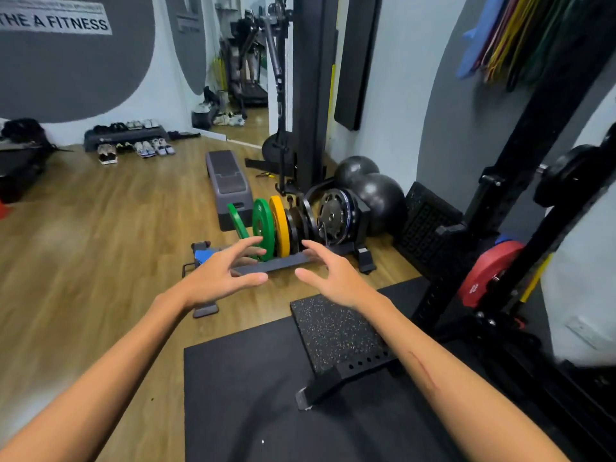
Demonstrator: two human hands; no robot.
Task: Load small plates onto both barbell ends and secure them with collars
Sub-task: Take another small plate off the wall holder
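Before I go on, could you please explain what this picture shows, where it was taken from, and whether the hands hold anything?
This is one picture from a wide-angle camera worn on a person's head, looking forward and down, so the two bare arms reaching in from the bottom are the wearer's own. There is no robot. The left hand and right hand are both open with fingers spread, and hold nothing. They reach toward a floor rack of upright weight plates: a thin green plate, a thicker green plate, a yellow plate and dark ones behind. A black mat lies below the arms, and a red plate sits at the right.
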